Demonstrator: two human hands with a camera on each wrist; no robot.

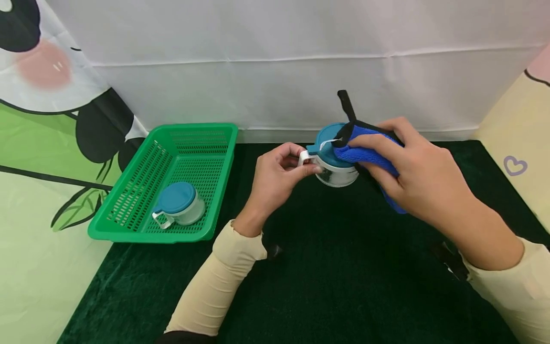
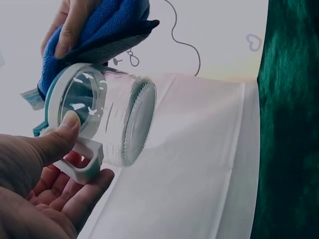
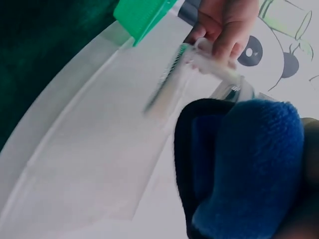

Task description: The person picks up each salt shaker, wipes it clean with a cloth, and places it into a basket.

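Note:
My left hand [image 1: 277,177] grips the white handle of a clear glass jar [image 1: 337,175] with a blue lid [image 1: 330,135]. In the left wrist view the thumb presses on the jar's white collar while the fingers curl about the handle [image 2: 82,167]. My right hand [image 1: 423,172] holds a folded blue cloth [image 1: 365,148] with dark edging and a black loop. The cloth lies against the lid and upper side of the jar. In the right wrist view the cloth [image 3: 254,164] covers part of the jar, whose outline is blurred there.
To the left, a green plastic basket [image 1: 225,181] stands on the dark green cloth-covered table [image 1: 326,277]. Inside it sits a second jar [image 1: 189,212] with a blue lid and white handle. A white sheet [image 1: 279,91] hangs behind, with printed panels at both sides.

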